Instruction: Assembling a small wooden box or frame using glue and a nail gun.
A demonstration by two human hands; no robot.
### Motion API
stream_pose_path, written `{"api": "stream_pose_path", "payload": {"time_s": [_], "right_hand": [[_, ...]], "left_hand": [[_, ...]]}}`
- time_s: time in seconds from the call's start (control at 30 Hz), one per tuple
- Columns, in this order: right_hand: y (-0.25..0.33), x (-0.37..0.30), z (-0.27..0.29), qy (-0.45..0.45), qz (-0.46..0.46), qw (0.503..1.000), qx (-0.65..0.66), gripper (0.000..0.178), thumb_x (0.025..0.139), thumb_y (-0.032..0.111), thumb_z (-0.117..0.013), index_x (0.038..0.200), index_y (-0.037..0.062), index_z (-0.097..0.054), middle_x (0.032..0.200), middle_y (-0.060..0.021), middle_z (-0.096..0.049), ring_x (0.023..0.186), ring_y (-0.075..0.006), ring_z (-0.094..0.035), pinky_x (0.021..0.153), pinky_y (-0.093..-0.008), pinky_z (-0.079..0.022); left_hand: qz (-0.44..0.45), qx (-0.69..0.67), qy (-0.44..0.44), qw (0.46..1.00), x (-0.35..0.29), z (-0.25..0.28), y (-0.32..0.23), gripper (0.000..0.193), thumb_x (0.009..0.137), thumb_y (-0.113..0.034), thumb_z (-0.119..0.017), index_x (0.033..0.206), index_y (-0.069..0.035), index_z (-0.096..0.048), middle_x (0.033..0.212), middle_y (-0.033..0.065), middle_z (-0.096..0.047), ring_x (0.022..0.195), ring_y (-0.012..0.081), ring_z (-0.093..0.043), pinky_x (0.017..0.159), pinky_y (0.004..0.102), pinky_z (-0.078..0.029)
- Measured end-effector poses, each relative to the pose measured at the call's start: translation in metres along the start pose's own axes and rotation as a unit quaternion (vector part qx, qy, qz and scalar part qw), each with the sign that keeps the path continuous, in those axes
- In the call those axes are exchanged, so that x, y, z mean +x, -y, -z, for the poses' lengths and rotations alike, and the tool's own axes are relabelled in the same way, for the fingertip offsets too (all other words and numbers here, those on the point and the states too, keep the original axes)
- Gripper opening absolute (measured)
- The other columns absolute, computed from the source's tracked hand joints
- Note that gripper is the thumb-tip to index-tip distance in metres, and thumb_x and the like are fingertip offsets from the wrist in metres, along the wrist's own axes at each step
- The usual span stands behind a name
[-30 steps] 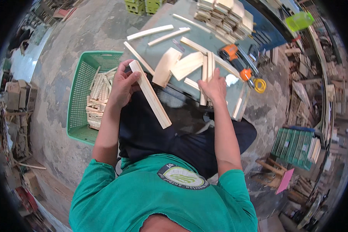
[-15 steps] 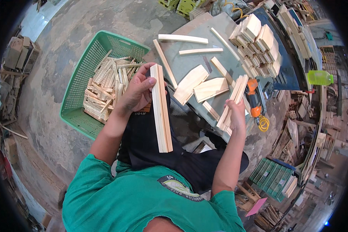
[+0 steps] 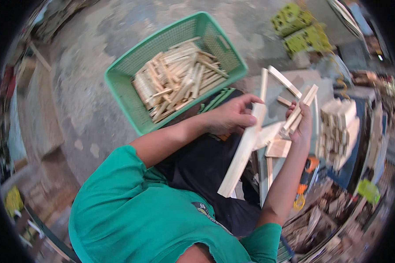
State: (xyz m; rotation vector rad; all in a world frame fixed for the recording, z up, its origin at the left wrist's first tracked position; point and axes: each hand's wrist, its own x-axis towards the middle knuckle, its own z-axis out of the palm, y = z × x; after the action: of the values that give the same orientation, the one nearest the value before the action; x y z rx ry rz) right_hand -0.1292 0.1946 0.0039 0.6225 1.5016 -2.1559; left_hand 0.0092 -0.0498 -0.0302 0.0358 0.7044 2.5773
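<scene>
The left hand pinches with its fingers a wooden block, long axis from one to seven o'clock; the right hand clasps thin sticks, pointing similarly.

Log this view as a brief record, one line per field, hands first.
Left hand: grips a long wooden piece near its upper end
Right hand: holds slim wooden strips
Green basket: holds a jumbled pile of wooden sticks
Table: loose wooden pieces lie on it
Wood stack: right of the right hand
Orange tool: below the stack in the picture, blurred
</scene>
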Motion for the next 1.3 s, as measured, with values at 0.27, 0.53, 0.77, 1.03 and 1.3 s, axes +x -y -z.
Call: {"api": "stream_pose_path", "payload": {"time_s": [0.27, 0.53, 0.77, 1.03, 1.3], "right_hand": [[-0.068, 0.006, -0.135, 0.170, -0.059, 0.977, -0.118, 0.024, 0.087, 0.019, -0.064, 0.103, 0.0013, -0.058, 0.086, -0.0088, -0.063, 0.071, -0.0153, -0.061, 0.063, -0.0286, -0.054], [-0.162, -0.018, -0.215, 0.199, -0.028, 0.973, -0.115, 0.027, 0.085, 0.020, -0.066, 0.100, 0.0003, -0.057, 0.076, -0.0067, -0.060, 0.061, -0.0165, -0.061, 0.049, -0.0322, -0.049], [-0.178, -0.040, -0.202, 0.220, -0.204, 0.938, -0.177, 0.072, 0.098, 0.031, -0.055, 0.151, -0.0012, -0.018, 0.132, -0.0238, -0.049, 0.117, -0.0279, -0.058, 0.084, -0.0447, -0.055], [-0.140, -0.157, -0.110, 0.217, 0.063, 0.949, -0.222, 0.030, 0.088, 0.009, -0.074, 0.110, 0.0003, -0.056, 0.101, -0.0072, -0.065, 0.089, -0.0122, -0.063, 0.080, -0.0277, -0.054], [-0.134, -0.213, -0.024, 0.115, 0.071, 0.983, -0.124, 0.025, 0.085, 0.000, -0.074, 0.104, 0.0034, -0.058, 0.090, -0.0023, -0.065, 0.082, -0.0089, -0.064, 0.076, -0.0244, -0.054]], "left_hand": [[-0.020, 0.051, -0.011, 0.998, -0.046, -0.019, -0.027, 0.059, 0.088, -0.021, -0.074, 0.135, -0.011, -0.040, 0.093, 0.0012, -0.059, 0.067, 0.0027, -0.053, 0.054, 0.0175, -0.042], [-0.126, 0.040, -0.076, 0.988, -0.094, -0.024, -0.075, 0.068, 0.083, -0.023, -0.079, 0.136, -0.012, -0.038, 0.104, 0.0156, -0.059, 0.094, 0.0302, -0.068, 0.074, 0.0506, -0.063], [-0.166, 0.110, -0.205, 0.958, -0.121, 0.012, -0.087, 0.056, 0.089, -0.011, -0.073, 0.135, -0.009, -0.041, 0.102, 0.0078, -0.064, 0.084, 0.0168, -0.067, 0.064, 0.0264, -0.056], [-0.125, 0.297, -0.276, 0.905, -0.099, -0.007, -0.089, 0.054, 0.091, -0.010, -0.070, 0.136, -0.011, -0.040, 0.104, 0.0103, -0.063, 0.085, 0.0158, -0.067, 0.067, 0.0298, -0.059], [-0.068, 0.292, -0.158, 0.941, -0.069, -0.052, -0.033, 0.064, 0.092, -0.011, -0.070, 0.145, -0.011, -0.033, 0.114, 0.0150, -0.060, 0.095, 0.0196, -0.067, 0.077, 0.0330, -0.060]]}}
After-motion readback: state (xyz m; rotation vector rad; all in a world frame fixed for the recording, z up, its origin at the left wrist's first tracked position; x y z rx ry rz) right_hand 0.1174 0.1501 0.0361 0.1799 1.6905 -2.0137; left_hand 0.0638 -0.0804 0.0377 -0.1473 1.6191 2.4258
